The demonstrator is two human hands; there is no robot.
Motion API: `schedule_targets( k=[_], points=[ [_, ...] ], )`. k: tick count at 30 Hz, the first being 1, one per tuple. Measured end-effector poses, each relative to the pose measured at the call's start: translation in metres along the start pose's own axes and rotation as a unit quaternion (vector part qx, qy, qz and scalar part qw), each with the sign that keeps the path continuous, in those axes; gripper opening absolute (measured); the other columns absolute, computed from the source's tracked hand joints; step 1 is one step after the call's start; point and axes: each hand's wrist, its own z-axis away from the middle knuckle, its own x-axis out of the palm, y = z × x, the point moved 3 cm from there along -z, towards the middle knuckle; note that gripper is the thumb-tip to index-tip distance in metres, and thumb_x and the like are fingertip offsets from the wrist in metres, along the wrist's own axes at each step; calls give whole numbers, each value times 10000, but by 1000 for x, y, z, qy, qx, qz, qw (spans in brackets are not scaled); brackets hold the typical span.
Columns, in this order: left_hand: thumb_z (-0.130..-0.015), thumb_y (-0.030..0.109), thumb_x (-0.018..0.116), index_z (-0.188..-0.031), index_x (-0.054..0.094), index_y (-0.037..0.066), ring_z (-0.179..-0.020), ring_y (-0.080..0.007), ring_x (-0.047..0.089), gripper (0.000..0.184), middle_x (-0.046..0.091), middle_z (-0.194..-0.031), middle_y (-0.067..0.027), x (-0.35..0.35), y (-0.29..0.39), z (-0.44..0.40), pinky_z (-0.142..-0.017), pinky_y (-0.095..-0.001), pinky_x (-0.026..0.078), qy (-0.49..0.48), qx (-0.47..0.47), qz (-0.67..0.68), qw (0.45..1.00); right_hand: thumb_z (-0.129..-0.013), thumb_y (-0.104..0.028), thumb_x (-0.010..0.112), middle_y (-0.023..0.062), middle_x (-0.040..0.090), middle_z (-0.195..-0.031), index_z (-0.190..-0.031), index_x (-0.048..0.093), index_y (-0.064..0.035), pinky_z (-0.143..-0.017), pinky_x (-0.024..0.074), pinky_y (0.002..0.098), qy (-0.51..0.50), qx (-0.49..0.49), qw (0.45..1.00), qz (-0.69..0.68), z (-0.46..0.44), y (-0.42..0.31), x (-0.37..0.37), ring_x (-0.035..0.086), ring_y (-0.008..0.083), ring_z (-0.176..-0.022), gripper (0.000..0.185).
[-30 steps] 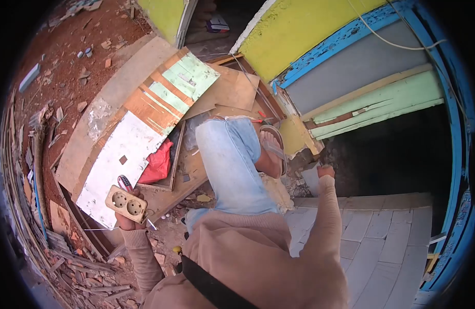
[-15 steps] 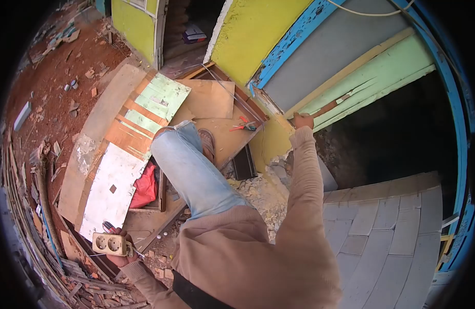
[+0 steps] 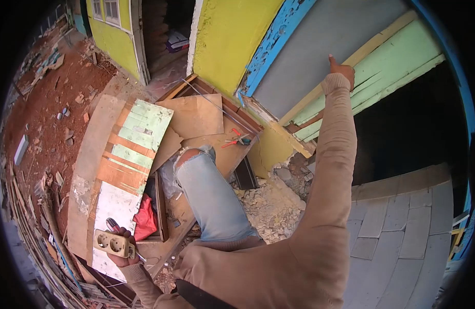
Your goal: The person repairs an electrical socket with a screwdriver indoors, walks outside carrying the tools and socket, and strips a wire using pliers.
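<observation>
My left hand (image 3: 123, 257) is closed round a cream double socket block (image 3: 114, 242). A red-and-black handle (image 3: 112, 225), apparently of a screwdriver, sticks up from the same grip, and a thin metal tip shows on the other side. Stretched out far to the right, my right hand (image 3: 343, 73) lies at the pale wooden strip (image 3: 369, 49) between the grey panel (image 3: 315, 51) and the light green boards (image 3: 397, 59). One digit extends onto the grey panel; the others are partly hidden, and nothing is seen held there.
Red-handled pliers (image 3: 235, 139) lie on a brown board by my bent knee (image 3: 201, 175). A long painted panel (image 3: 137, 129) and a red cloth (image 3: 145, 219) are to the left. Broken masonry (image 3: 273, 213) lies under the yellow wall (image 3: 232, 41); grey blocks (image 3: 387, 232) stand at right.
My right hand has moved up along the wooden strip, away from its lower end, and one digit is now extended. My left hand still holds the socket block. The view has shifted.
</observation>
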Motion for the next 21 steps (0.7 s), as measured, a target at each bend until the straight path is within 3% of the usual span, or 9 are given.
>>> schedule_targets(
  k=[3,5,12,14,15,21],
  points=[
    [-931,305,574,-1138,590,-11,-851,-237,506,378,549,-1068,-175,9,-6,-16,-712,-335,503,39,-24,-26,999,-862,-573,649,183,715,-1050,-1123,611,53,-853,549,460,10,13,1000,-10,-17,-13,20,702,322,-1007,679],
    [-945,296,554,-1130,597,-4,-830,-225,499,355,549,-1062,-172,21,-16,-26,-700,-323,500,-20,-33,23,999,-915,-458,604,194,712,-1060,-1150,563,62,-847,545,475,-9,52,998,-33,-10,-6,19,704,309,-1009,572],
    [-953,335,553,-1179,595,31,-838,-230,545,381,587,-1024,-162,12,-50,-40,-661,-315,526,37,-67,-14,997,-902,-435,610,237,707,-1031,-1234,448,74,-854,536,483,42,-20,999,1,1,6,9,704,374,-960,629],
    [-998,330,502,-1239,564,18,-931,-260,614,399,619,-1036,-149,27,-61,-35,-776,-360,564,-15,-68,3,998,-913,-413,629,238,710,-1015,-1242,415,83,-848,546,467,31,-21,999,-22,7,7,3,699,381,-965,632],
    [-998,340,499,-1223,571,48,-925,-261,635,376,632,-1030,-133,4,-62,-37,-754,-370,578,-3,-73,-7,997,-924,-400,624,240,708,-1016,-1274,387,90,-852,547,468,17,-20,999,-23,9,6,1,695,388,-967,647],
    [-986,357,524,-1173,582,95,-886,-221,631,327,629,-1009,-90,-42,-87,-66,-719,-355,568,14,-114,54,992,-930,-377,616,232,701,-1011,-1264,386,4,-807,555,480,28,-8,998,-62,20,11,0,696,382,-952,557]
  ],
)
